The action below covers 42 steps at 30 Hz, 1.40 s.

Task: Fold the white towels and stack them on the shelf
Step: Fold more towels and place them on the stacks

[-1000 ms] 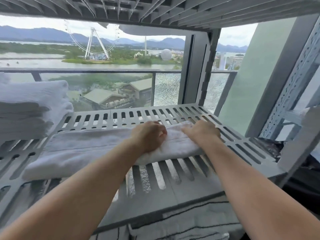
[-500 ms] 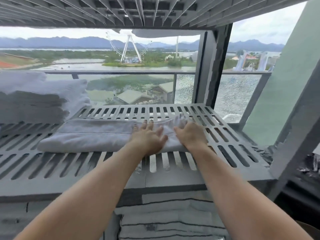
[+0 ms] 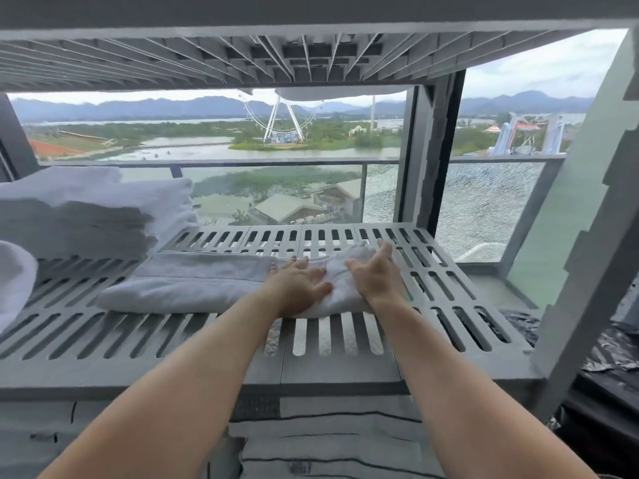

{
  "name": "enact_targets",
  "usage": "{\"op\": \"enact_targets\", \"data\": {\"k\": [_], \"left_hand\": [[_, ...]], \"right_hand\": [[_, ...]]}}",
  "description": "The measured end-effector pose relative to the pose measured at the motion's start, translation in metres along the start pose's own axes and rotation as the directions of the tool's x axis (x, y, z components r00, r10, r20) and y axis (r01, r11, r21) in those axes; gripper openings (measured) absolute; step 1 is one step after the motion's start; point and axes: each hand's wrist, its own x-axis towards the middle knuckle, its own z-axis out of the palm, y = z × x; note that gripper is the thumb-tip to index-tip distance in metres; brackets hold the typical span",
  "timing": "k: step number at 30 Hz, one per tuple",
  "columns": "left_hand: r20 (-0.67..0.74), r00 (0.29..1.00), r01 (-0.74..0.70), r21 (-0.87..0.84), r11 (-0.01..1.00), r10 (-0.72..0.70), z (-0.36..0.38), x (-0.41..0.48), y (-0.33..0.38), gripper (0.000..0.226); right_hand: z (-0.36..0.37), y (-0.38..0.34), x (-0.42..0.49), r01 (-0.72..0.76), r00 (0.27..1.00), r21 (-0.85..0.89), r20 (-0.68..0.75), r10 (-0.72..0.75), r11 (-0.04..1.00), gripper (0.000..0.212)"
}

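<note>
**Soft towel lying beside the stack, both hands flat on its far end**

At the far left, nearer me than the tall stack of folded white towels [image 3: 96, 209], the rounded edge of another white cloth [image 3: 14, 281] pokes into view. I can't tell what it is. The stack is my marker for everything else. Just right of it, not touching, a long folded white terry towel [image 3: 193, 281] lies on the same grey slatted shelf [image 3: 449, 281], running lengthwise away from the stack.

Both hands are on the end of that towel farthest from the stack. The left hand [image 3: 299, 288] lies palm down on top, its fingers [image 3: 298, 268] straight and spread, gripping nothing. The right hand [image 3: 375, 278] is farther from the stack again. It rests against the bunched tip of the towel, its fingers [image 3: 385, 249] also straight and open.

From here the towel looks light, thick and floppy. It sags into folds and would not hold a shape if lifted by one corner. The terry nap should give plenty of grip, so I don't expect it to slip. The risk is the layers sliding apart or a loose edge catching in the slots.

I would slide flat hands under the folded edge, or take both ends at once, and carry it level towards the stack.
</note>
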Motion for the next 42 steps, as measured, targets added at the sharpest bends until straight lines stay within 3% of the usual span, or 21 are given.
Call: {"op": "enact_targets", "data": {"k": [2, 3, 6, 10, 15, 18, 20, 23, 27, 30, 32, 34, 36, 38, 42], "left_hand": [[-0.070, 0.998, -0.021, -0.237, 0.971, 0.004, -0.017, -0.007, -0.017, 0.039], [-0.139, 0.990, -0.034, -0.276, 0.960, -0.004, -0.026, -0.013, -0.029, 0.032], [-0.243, 0.969, 0.021, -0.124, 0.992, -0.051, -0.044, -0.031, -0.072, 0.030], [-0.011, 0.985, 0.172, 0.101, 0.980, -0.172, -0.030, -0.038, -0.098, 0.063], [0.043, 0.978, 0.196, 0.127, 0.972, -0.203, -0.009, -0.031, -0.100, 0.071], [0.027, 0.992, 0.121, -0.014, 0.993, -0.120, -0.028, -0.033, -0.119, 0.059], [-0.093, 0.982, 0.158, -0.097, 0.983, -0.167, -0.042, -0.040, -0.147, 0.048], [-0.183, 0.948, 0.253, -0.059, 0.966, -0.259, -0.062, -0.058, -0.205, 0.039], [-0.100, 0.981, 0.158, -0.110, 0.981, -0.169, -0.064, -0.067, -0.255, 0.037], [0.000, 0.993, 0.119, -0.186, 0.975, -0.122, -0.047, -0.064, -0.261, 0.049], [0.009, 0.994, 0.107, -0.291, 0.951, -0.110, -0.048, -0.059, -0.266, 0.043], [0.006, 0.985, 0.145, -0.555, 0.819, -0.170, -0.057, -0.059, -0.278, 0.030], [0.059, 0.972, 0.181, -0.806, 0.563, -0.229, -0.062, -0.060, -0.293, 0.040], [0.111, 0.967, 0.189, -0.917, 0.350, -0.230, -0.057, -0.060, -0.305, 0.057], [0.137, 0.967, 0.183, -0.959, 0.215, -0.214, -0.051, -0.060, -0.312, 0.082]], "right_hand": [[0.000, -0.001, 0.001, -0.007, 1.000, 0.075, -0.017, 0.009, 0.997, 0.071], [0.001, -0.002, 0.003, -0.010, 0.999, 0.107, -0.036, 0.013, 0.994, 0.069], [0.006, -0.009, 0.005, -0.007, 0.996, 0.242, -0.086, 0.029, 0.970, 0.063], [0.026, -0.031, 0.003, 0.029, 0.996, 0.388, -0.090, 0.006, 0.921, 0.059], [0.046, -0.074, 0.006, 0.115, 0.991, 0.351, -0.106, -0.082, 0.929, 0.055], [0.064, -0.101, 0.006, 0.157, 0.986, 0.243, -0.091, -0.139, 0.957, 0.055], [0.080, -0.119, 0.005, 0.197, 0.980, 0.144, -0.057, -0.190, 0.970, 0.054], [0.108, -0.145, 0.001, 0.255, 0.967, -0.062, 0.034, -0.254, 0.965, 0.048], [0.146, -0.184, -0.002, 0.271, 0.963, -0.280, 0.090, -0.256, 0.921, 0.044], [0.178, -0.208, -0.006, 0.238, 0.970, -0.419, 0.143, -0.196, 0.876, 0.027], [0.199, -0.219, -0.010, 0.233, 0.970, -0.486, 0.175, -0.168, 0.842, 0.019], [0.221, -0.226, -0.014, 0.251, 0.962, -0.557, 0.238, -0.137, 0.792, 0.026], [0.242, -0.230, -0.018, 0.265, 0.952, -0.608, 0.288, -0.103, 0.749, 0.040], [0.261, -0.232, -0.022, 0.281, 0.939, -0.630, 0.338, -0.070, 0.724, 0.041], [0.288, -0.241, -0.029, 0.340, 0.897, -0.670, 0.442, -0.014, 0.660, 0.042]]}}
